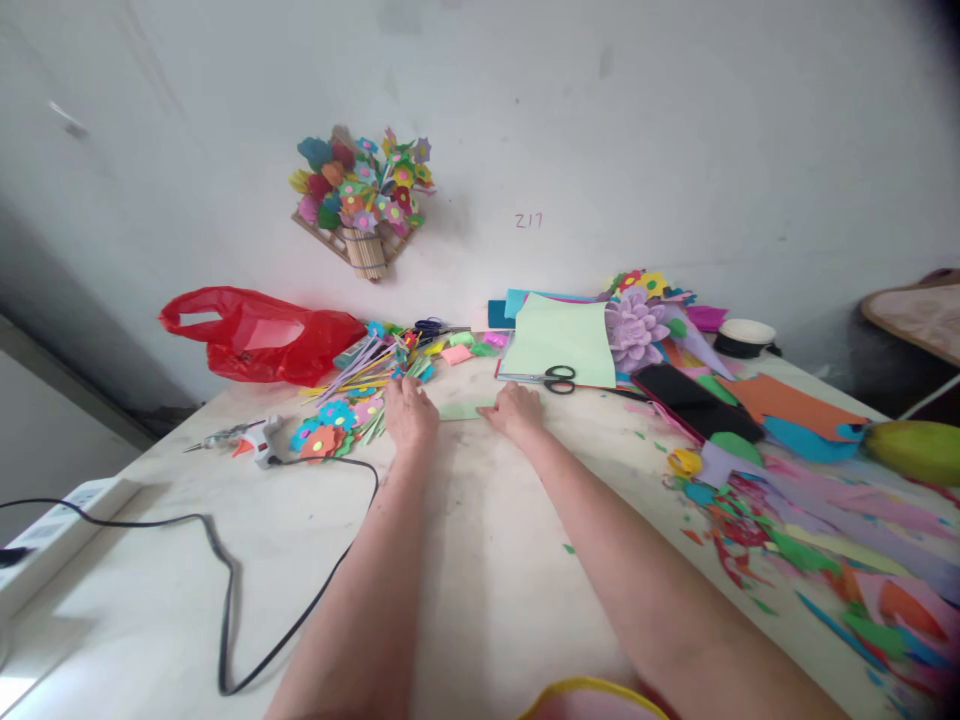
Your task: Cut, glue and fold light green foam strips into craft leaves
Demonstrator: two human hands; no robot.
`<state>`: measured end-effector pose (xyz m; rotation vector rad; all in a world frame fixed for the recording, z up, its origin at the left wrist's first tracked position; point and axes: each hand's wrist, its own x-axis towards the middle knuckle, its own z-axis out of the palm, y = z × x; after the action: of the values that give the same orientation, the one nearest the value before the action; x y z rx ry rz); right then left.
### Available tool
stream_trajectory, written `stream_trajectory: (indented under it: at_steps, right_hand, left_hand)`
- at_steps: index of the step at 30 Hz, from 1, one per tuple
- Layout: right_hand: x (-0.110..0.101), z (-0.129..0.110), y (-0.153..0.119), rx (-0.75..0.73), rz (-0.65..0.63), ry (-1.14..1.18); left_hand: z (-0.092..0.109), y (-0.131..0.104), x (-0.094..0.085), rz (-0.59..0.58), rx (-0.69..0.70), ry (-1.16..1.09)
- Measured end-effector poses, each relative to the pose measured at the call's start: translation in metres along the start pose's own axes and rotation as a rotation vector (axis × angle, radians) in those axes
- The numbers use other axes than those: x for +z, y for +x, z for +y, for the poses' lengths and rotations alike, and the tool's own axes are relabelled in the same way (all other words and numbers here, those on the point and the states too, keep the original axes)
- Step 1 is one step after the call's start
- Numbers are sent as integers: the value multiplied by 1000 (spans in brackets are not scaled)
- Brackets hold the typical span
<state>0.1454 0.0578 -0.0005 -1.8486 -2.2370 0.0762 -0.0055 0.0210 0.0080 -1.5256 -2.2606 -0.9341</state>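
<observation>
A light green strip of paper or foam (459, 412) lies across the table between my two hands. My left hand (411, 412) is closed on its left end, with the fingertips mostly hidden. On the right end, my right hand (516, 410) presses and grips with thumb and fingers together. Behind my right hand is a larger light green sheet (566, 335), with black-handled scissors (560, 379) lying on its front edge. Colourful foam flowers (330, 425) and thin stems (360, 365) lie beside my left hand.
A white glue gun (262, 443) with a black cord (229, 600) lies on the left. Behind it rests a red plastic bag (262, 340). To the right are a phone (694, 400), a purple foam flower (636, 330), an orange sheet (799, 405) and scattered scraps (847, 540).
</observation>
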Motion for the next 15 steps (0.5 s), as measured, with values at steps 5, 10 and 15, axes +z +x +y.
stream_trajectory:
  at_steps: [5, 10, 15]
  right_hand:
    - [0, 0, -1, -14, 39, 9]
    - [1, 0, -1, -18, 26, 22]
    - [3, -5, -3, -67, 51, 47]
  left_hand:
    - [27, -7, 14, -190, 227, -325]
    - [26, -10, 28, -347, 269, -391]
    - [17, -5, 27, -262, 225, -353]
